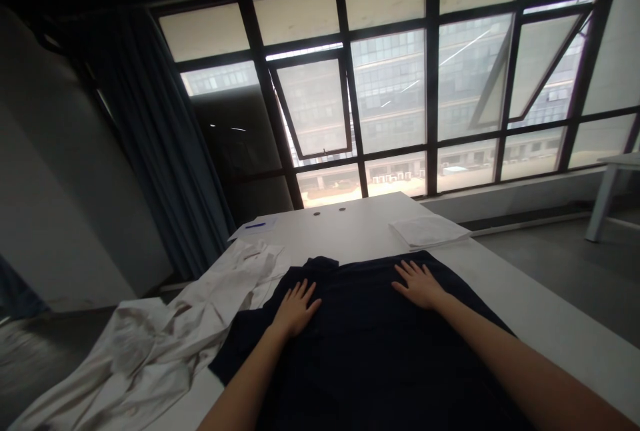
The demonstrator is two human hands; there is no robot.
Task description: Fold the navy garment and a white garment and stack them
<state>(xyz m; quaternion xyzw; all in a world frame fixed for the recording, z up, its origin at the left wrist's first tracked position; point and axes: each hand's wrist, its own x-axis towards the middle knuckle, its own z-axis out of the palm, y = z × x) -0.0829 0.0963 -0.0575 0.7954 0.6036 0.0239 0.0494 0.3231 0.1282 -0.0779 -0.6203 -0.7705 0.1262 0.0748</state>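
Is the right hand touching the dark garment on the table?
Touching: the head view shows the right hand lying flat on the dark garment, fingers spread.

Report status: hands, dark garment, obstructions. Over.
Left hand and right hand open, flat on dark garment. Crumpled white garment alongside, at its left edge.

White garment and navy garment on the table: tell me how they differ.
The navy garment lies spread flat, while the white garment is bunched in crumpled folds. The navy garment sits mid-table on the white table, while the white garment spills over the table's left edge. The left hand and right hand rest on the navy garment, and neither touches the white garment. Both are fabric on the same table.
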